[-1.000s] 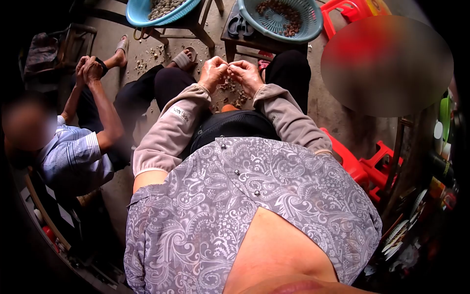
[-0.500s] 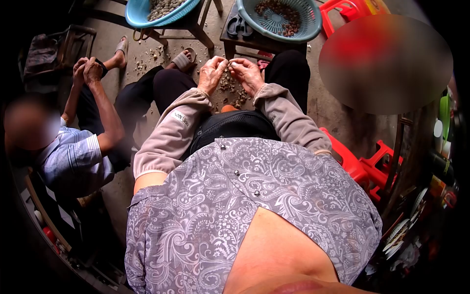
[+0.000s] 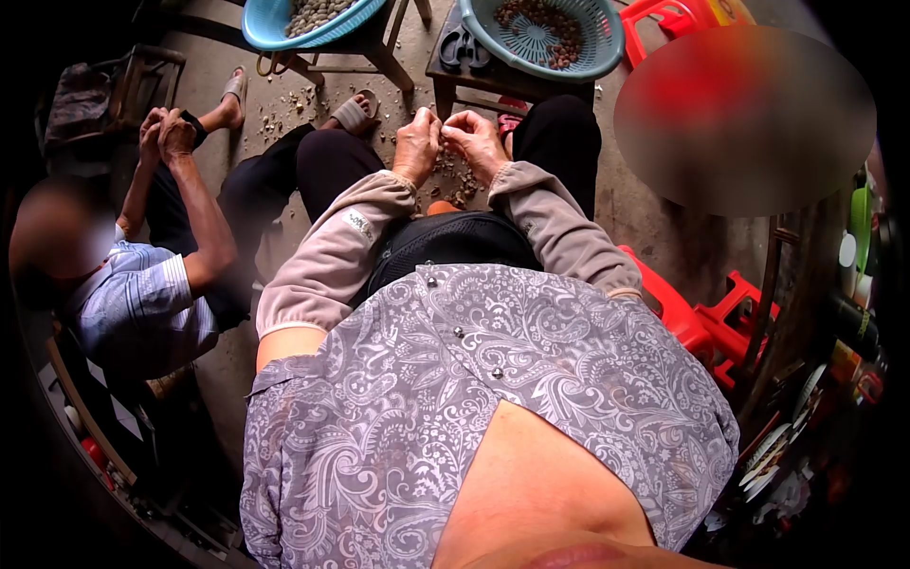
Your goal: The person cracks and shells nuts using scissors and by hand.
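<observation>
Head view, with twelve o'clock straight ahead of me: my left hand [image 3: 416, 147] and right hand [image 3: 474, 142] meet at the fingertips, above the gap between my knees. Both are half curled, thumb and forefinger drawn close as if pinching something tiny. My fingers cover the spot, so I cannot tell what is there, or which hand grips it. Anything held would sit right between the tips, probably because so small a piece suits a pinch better than a palm.

Dry, flaky bits of shell [image 3: 460, 185] lie on the floor at six o'clock from my hands; my parted knees likely leave room for crumbs to drop. Between one and two o'clock, a slotted plastic basket [image 3: 609, 43] rests on a dark wooden bench [image 3: 474, 90], presumably set close for an easy reach. It has small, rounded brown nuts [image 3: 566, 49] inside. Toward eleven o'clock, a smooth blue basin [image 3: 280, 40] holds pale, lumpy nuts [image 3: 322, 16] on a wooden stand [image 3: 365, 52]; its place between me and the neighbour suggests sharing.

At nine o'clock, that person's hands [image 3: 169, 135] are joined, well apart from mine. My soft cloth sleeves [image 3: 336, 242] gather at elastic cuffs, probably against dust. A glossy red plastic stool [image 3: 668, 318] stands near four o'clock.
</observation>
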The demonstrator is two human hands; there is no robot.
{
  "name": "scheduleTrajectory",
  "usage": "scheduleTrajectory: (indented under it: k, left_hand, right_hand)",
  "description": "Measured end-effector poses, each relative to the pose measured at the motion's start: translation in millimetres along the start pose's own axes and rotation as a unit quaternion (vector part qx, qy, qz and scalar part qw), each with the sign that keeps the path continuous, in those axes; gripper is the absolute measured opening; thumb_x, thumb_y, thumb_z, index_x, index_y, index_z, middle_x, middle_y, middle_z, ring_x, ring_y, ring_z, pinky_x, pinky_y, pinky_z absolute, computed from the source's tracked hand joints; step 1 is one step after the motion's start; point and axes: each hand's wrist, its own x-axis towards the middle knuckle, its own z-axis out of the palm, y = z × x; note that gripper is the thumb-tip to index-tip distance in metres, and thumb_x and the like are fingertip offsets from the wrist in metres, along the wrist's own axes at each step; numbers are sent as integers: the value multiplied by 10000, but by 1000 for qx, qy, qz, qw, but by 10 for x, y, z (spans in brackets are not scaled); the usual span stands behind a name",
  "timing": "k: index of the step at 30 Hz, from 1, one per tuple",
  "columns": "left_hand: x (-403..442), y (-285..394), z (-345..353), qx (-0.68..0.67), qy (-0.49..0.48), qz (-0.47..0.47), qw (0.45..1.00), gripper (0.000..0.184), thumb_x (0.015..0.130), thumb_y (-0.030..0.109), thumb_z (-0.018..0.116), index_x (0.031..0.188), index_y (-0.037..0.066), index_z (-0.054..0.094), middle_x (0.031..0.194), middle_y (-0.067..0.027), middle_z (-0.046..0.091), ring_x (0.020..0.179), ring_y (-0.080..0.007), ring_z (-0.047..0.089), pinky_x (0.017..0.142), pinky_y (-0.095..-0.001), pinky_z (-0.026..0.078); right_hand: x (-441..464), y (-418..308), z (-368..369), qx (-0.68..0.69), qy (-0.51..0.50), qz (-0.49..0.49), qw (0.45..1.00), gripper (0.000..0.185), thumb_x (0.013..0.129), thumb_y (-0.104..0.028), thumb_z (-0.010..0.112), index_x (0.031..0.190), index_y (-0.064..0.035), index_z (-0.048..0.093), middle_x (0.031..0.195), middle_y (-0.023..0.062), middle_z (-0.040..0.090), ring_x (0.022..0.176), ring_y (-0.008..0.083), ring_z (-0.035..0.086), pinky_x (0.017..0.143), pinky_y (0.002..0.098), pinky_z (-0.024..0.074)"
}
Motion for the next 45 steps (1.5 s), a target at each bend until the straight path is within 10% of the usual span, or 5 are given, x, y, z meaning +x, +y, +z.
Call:
scheduleTrajectory:
  k: [9, 12, 21, 33, 45]
  left_hand:
    - [37, -377, 96, -49, -14, -130, 990, 133, 881, 131, 530, 837, 11, 565, 633, -64, 559, 509, -114, 525, 448, -261, 427]
    - [59, -219, -16, -236, -65, -247, 938, 145, 882, 140, 527, 845, 9, 577, 654, -49, 562, 503, -97, 503, 439, -249, 416]
    - [30, -54, -142, -64, -14, 61, 996, 204, 866, 129, 592, 1032, 15, 623, 827, -45, 634, 697, -73, 565, 615, -204, 455]
    - [21, 117, -194, -203, -104, -82, 970, 97, 897, 87, 540, 923, -1, 573, 716, -15, 608, 623, -60, 557, 550, -207, 469]
    - [66, 138, -178, -326, -119, -140, 927, 101, 897, 71, 520, 863, -13, 566, 661, -40, 586, 562, -81, 560, 501, -214, 475]
  right_hand:
    - [21, -14, 41, -153, -47, -78, 984, 127, 799, -55, 653, 888, -7, 577, 795, 37, 618, 725, 112, 596, 656, 249, 507]
    - [-44, -93, 105, 8, -20, -31, 999, 105, 827, -52, 635, 912, -12, 589, 835, 42, 624, 728, 111, 605, 664, 251, 517]
    - [-13, -142, 46, 106, 11, 45, 993, 134, 843, -30, 612, 976, -42, 611, 862, 31, 625, 725, 102, 604, 668, 217, 511]
    - [12, -146, 12, -250, 21, -185, 950, 51, 777, -31, 653, 819, -7, 637, 747, 26, 639, 683, 85, 570, 630, 238, 461]
    - [-38, -144, 44, -84, 34, -95, 991, 57, 802, -24, 645, 838, 19, 635, 769, 50, 644, 690, 90, 585, 654, 234, 490]
